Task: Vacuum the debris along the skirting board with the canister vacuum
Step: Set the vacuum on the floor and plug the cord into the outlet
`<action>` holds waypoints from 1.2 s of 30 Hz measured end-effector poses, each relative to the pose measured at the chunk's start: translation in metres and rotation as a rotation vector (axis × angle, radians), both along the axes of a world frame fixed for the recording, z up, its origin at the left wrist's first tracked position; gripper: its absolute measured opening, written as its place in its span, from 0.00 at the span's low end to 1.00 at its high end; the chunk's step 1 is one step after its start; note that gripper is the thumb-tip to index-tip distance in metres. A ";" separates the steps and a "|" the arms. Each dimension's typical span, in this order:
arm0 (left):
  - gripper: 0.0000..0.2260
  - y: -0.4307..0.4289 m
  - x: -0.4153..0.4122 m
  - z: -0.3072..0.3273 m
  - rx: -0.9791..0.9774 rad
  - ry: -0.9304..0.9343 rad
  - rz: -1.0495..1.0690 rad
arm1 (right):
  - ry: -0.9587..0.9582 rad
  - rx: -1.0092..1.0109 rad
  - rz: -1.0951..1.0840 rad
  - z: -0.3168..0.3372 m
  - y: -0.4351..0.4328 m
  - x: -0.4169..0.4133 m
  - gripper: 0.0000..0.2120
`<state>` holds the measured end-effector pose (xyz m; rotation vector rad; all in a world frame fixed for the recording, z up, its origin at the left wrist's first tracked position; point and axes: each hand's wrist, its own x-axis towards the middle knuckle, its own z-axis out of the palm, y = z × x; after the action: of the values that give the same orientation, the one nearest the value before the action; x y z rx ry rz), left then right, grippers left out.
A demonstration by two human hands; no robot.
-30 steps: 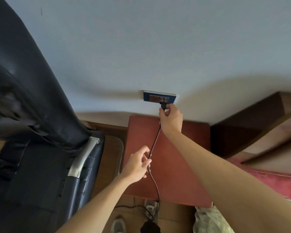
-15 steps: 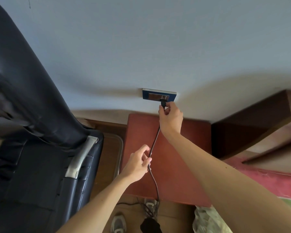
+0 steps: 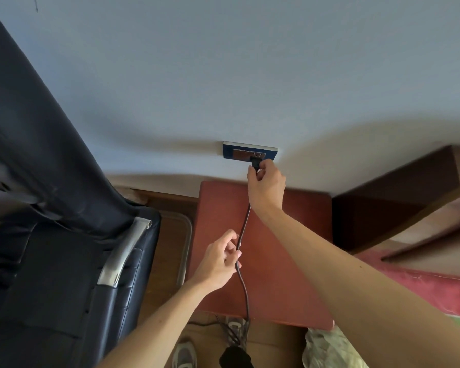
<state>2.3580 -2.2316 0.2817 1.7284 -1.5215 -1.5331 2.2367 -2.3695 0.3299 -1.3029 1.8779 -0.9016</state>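
Note:
A blue wall socket (image 3: 237, 152) sits low on the pale wall. My right hand (image 3: 267, 185) pinches the black plug (image 3: 255, 163), whose prongs meet the socket's right side. The black power cord (image 3: 243, 277) runs down from the plug over a red-brown table top. My left hand (image 3: 219, 258) holds the cord loosely between thumb and fingers, about a forearm's length below the plug. The canister vacuum and the skirting board are out of sight.
A black leather chair (image 3: 51, 235) with a metal armrest (image 3: 122, 251) fills the left side. The red-brown table (image 3: 282, 261) stands against the wall, dark wooden shelving (image 3: 393, 197) to its right. A shoe (image 3: 183, 354) and a dark object (image 3: 234, 357) show on the wooden floor.
The view has shifted slightly. My right hand keeps the plug at the socket, and my left hand stays on the cord.

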 end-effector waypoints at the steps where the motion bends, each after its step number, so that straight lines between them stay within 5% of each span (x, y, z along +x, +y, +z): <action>1: 0.05 0.001 0.000 0.000 -0.001 0.009 0.005 | -0.001 0.001 0.004 0.000 0.000 0.000 0.04; 16: 0.12 -0.009 0.000 0.001 -0.023 0.077 0.002 | 0.076 0.010 0.036 0.000 -0.015 -0.003 0.06; 28: 0.07 -0.010 0.006 0.022 0.051 0.041 -0.046 | 0.089 0.058 0.006 0.005 -0.015 -0.002 0.07; 36: 0.19 -0.038 0.029 0.089 0.045 -0.175 -0.231 | 0.427 0.165 0.371 0.064 0.003 -0.020 0.20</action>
<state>2.3872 -2.2696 0.3702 1.8054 -1.8426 -1.5689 2.2168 -2.3663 0.3943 -1.7619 1.8729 -0.2847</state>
